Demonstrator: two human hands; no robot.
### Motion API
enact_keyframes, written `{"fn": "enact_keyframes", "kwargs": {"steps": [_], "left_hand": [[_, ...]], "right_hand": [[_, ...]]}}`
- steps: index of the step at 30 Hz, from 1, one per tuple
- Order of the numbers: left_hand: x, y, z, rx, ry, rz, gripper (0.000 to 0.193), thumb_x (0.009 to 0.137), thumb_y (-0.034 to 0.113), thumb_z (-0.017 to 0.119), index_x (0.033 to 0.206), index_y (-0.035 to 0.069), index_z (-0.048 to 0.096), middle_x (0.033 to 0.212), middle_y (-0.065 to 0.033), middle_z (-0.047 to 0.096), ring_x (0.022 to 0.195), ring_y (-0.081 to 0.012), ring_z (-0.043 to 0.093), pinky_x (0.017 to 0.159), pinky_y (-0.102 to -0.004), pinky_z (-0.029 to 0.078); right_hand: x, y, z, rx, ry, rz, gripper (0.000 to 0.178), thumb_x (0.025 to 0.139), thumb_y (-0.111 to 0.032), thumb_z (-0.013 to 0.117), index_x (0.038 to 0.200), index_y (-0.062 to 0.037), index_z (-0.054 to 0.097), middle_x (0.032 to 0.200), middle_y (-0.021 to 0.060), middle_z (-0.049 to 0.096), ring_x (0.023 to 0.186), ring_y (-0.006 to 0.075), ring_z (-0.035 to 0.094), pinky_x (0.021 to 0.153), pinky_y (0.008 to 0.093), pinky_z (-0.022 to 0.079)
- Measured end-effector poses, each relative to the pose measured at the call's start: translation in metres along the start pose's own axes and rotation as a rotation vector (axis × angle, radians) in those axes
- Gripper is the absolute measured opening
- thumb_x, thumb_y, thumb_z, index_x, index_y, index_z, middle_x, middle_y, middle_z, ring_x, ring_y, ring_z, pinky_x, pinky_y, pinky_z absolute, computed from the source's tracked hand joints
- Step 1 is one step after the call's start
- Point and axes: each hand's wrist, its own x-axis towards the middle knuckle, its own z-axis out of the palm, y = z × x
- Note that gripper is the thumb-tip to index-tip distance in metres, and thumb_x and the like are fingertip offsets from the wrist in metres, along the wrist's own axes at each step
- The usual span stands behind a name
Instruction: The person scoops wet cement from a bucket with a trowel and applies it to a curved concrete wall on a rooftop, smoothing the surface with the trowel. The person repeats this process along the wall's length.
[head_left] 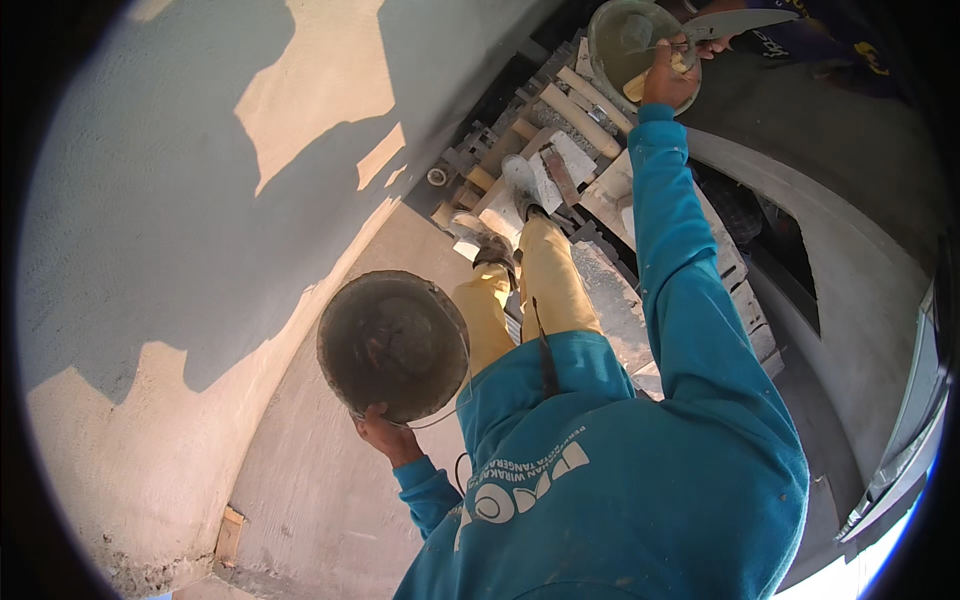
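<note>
My left hand (pixel 388 434) grips the near rim of a dark, round bucket (pixel 345 350), its inside coated grey, beside my left leg. A thin wire handle hangs along its right side. My right arm stretches far forward, and my right hand (pixel 672 78) is closed at the edge of a second bucket (pixel 612 50), near its wire handle. A pale yellow piece shows by those fingers, its kind unclear. Another person's hand (pixel 712 46) is right beside mine, next to a flat grey blade (pixel 740 22) resembling a trowel.
My boots (pixel 522 185) stand among wooden boards, poles (pixel 580 120) and rubble. A grey plastered wall (pixel 180 200) rises on the left. To the right, a curved concrete edge (pixel 800 210) borders a dark opening (pixel 785 260). A small wood block (pixel 229 535) sits lower left.
</note>
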Motion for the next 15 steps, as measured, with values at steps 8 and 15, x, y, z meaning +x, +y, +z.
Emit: {"fn": "enact_keyframes", "kwargs": {"steps": [8,15], "left_hand": [[0.014,-0.002,-0.001,0.017,-0.029,0.047,0.059,0.068,-0.001,0.052,0.127,-0.005,0.057,0.117,-0.0135,0.063,0.105,-0.0288,0.063,0.092,-0.0383,0.053],[0.048,-0.007,-0.028,-0.018,-0.074,0.004,0.060,0.071,-0.001,0.052,0.131,-0.004,0.054,0.121,-0.0140,0.062,0.110,-0.0309,0.063,0.093,-0.0402,0.055]], "right_hand": [[-0.045,-0.017,-0.012,0.258,0.190,0.373,0.038,0.082,-0.001,0.074,0.116,-0.0034,0.059,0.096,0.0073,0.066,0.076,0.0183,0.065,0.060,0.0371,0.057],[-0.111,-0.008,-0.075,-0.095,0.180,0.475,0.056,0.081,-0.005,0.075,0.133,0.0024,0.055,0.104,0.0100,0.065,0.081,0.0202,0.064,0.059,0.0344,0.056]]}}
